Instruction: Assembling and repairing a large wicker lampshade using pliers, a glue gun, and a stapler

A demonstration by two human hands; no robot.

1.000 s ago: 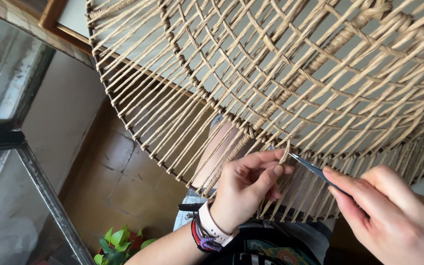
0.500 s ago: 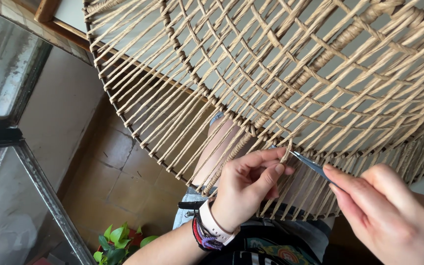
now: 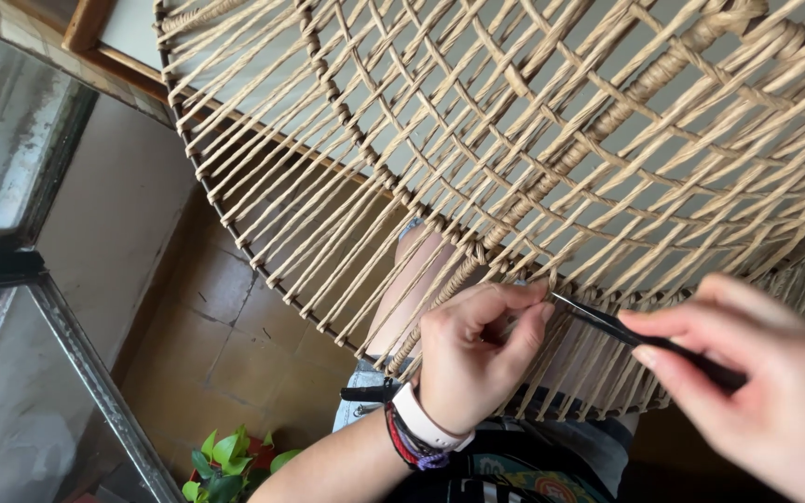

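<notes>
1. Near the bottom middle of the view, my left hand (image 3: 477,359) is curled, with thumb and forefinger pinched on the beige twisted paper cords (image 3: 552,373) at the lower edge of the weaving.
2. My right hand (image 3: 766,391) is at the lower right, closed around a thin black metal tool (image 3: 635,337); the thumb and fingers grip its thicker end.
3. The pointed end of the thin black metal tool reaches to the left and touches the cords just beside my left forefinger; I cannot tell if the tip goes between the strands.
4. On my left wrist I wear a white band (image 3: 429,421) and next to it some red and purple thread bracelets (image 3: 407,445).
5. Above both hands, the large round woven panel of beige cord on a dark wire frame (image 3: 440,121) fills most of the view; its cords cross in an open lattice, and a thicker wrapped cord runs diagonally from the upper right down toward my left hand.
6. Behind the panel, my bare knee (image 3: 421,270) shows through the strands, and below it the edge of denim shorts (image 3: 365,396).
7. Further out, at the lower left, a small green leafy plant (image 3: 230,456) stands on the brown tiled floor (image 3: 225,317).
8. At the far left is a glass pane in a dark metal frame (image 3: 20,270), and at the upper left a strip of brown wood (image 3: 86,23).
</notes>
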